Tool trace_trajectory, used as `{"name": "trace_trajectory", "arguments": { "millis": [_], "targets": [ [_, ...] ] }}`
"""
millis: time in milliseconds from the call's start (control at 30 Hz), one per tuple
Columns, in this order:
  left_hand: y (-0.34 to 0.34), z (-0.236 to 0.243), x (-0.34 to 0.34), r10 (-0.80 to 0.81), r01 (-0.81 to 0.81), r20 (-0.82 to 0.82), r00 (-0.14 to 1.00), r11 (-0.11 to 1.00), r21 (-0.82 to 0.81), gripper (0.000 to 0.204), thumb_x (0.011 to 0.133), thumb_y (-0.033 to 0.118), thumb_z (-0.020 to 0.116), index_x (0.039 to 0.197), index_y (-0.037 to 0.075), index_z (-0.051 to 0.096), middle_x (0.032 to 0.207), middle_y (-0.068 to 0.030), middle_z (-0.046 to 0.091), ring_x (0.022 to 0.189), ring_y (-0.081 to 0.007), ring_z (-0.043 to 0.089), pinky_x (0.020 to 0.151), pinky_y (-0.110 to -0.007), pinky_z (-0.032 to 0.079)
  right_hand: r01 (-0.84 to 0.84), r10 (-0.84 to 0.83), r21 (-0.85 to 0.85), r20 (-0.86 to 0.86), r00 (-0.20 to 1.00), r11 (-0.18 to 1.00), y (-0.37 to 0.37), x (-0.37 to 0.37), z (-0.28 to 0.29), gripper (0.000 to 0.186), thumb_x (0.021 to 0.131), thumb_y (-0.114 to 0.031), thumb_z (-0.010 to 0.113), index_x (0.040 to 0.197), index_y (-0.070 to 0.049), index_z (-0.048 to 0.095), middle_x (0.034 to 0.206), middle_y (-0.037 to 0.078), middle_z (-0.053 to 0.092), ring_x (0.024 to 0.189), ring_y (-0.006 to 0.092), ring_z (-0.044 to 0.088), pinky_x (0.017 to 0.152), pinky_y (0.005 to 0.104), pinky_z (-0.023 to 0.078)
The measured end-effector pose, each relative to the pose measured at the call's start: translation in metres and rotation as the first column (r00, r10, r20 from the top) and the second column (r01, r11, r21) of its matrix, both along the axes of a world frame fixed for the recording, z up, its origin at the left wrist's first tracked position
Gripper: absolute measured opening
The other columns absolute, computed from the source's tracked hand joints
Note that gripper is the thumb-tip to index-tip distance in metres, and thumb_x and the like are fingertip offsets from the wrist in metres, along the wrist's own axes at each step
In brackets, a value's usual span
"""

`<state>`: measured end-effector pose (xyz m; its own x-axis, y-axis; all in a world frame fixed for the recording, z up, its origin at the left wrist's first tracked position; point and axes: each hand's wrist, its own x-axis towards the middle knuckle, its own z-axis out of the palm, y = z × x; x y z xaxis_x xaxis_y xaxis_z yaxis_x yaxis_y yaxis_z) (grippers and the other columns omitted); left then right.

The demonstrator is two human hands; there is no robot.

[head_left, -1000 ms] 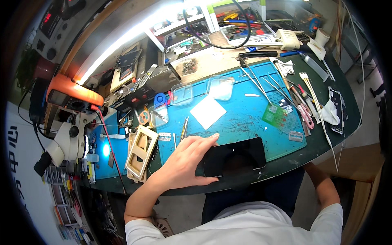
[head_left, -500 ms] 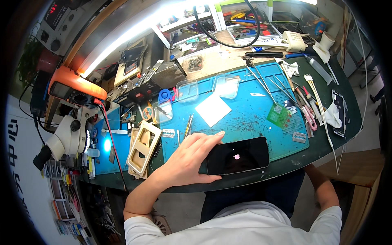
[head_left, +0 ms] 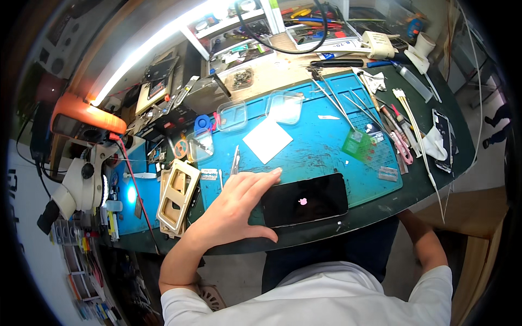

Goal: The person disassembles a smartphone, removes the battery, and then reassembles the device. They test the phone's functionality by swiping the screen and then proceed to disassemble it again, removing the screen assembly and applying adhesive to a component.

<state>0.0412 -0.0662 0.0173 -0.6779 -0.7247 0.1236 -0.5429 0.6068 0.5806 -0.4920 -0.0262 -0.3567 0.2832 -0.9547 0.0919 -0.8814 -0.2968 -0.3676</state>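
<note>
A black smartphone (head_left: 304,213) lies flat near the front edge of the bench, its screen dark except for a small pale logo in the middle. My left hand (head_left: 232,205) is at the phone's left end, thumb and fingers spread. The thumb is apart from the phone's near edge; whether the other fingers touch its far corner I cannot tell. Only the right forearm (head_left: 424,239) shows, reaching below the bench edge, so my right hand is hidden. Beyond the phone, a white square sheet (head_left: 267,141) rests on the blue work mat (head_left: 321,157).
Clear plastic boxes (head_left: 232,116) and tweezers (head_left: 235,160) lie on the mat. To the left are a beige phone mould (head_left: 178,195), a microscope (head_left: 86,179) and an orange multimeter (head_left: 87,115). Brushes, pink scissors (head_left: 402,148) and an opened phone part (head_left: 443,140) sit at right.
My left hand has loosened from the phone's left end, and its thumb has moved off the near edge. The phone still lies in place; the whole view has shifted slightly.
</note>
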Motion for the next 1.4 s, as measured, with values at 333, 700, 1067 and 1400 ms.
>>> {"name": "trace_trajectory", "arguments": {
  "millis": [333,700,1067,1400],
  "targets": [
    [0.004,0.007,0.026,0.536,-0.561,-0.435,0.724,0.824,0.081,0.019,0.103,0.013,0.064,0.115,0.001,0.073,0.075,-0.0050,0.067,0.073,-0.0145,0.064,0.065,-0.026,0.047,-0.028,0.041,-0.098,0.136,0.990,0.995,0.019,-0.037,-0.061,0.040,0.098,-0.033,0.066,0.130,-0.009,0.068,0.127,0.019,0.067,0.117,0.0387,0.061,0.107,0.0495,0.045],
    [-0.011,-0.003,0.025,0.197,-0.359,-0.382,0.903,0.833,-0.420,0.028,0.095,-0.003,0.062,0.121,0.002,0.071,0.079,-0.0056,0.071,0.073,-0.0210,0.069,0.070,-0.033,0.054,-0.013,0.020,-0.028,0.281,0.959,1.000,0.017,-0.029,-0.018,0.030,0.099,-0.019,0.065,0.123,-0.002,0.070,0.121,0.021,0.070,0.114,0.0421,0.064,0.103,0.0533,0.047],
    [-0.005,0.001,0.041,-0.048,-0.216,-0.305,0.951,0.601,-0.769,0.027,0.106,0.025,0.060,0.115,0.002,0.072,0.080,-0.0038,0.071,0.064,-0.0185,0.068,0.058,-0.031,0.054,0.074,-0.073,-0.014,0.040,0.997,0.997,0.004,-0.016,0.006,0.042,0.097,-0.026,0.066,0.130,0.001,0.065,0.134,0.027,0.063,0.124,0.0513,0.054,0.111,0.0564,0.040],
    [0.128,-0.007,0.214,0.519,-0.903,-0.803,0.291,-0.128,-0.410,0.016,0.098,-0.001,0.060,0.113,-0.004,0.063,0.106,-0.0128,0.066,0.095,-0.0260,0.063,0.087,-0.035,0.051,0.179,-0.178,0.052,-0.019,0.984,0.982,0.004,-0.024,0.005,0.049,0.100,-0.027,0.065,0.138,0.002,0.060,0.138,0.027,0.061,0.131,0.0476,0.052,0.116,0.0529,0.035]
  ]
}}
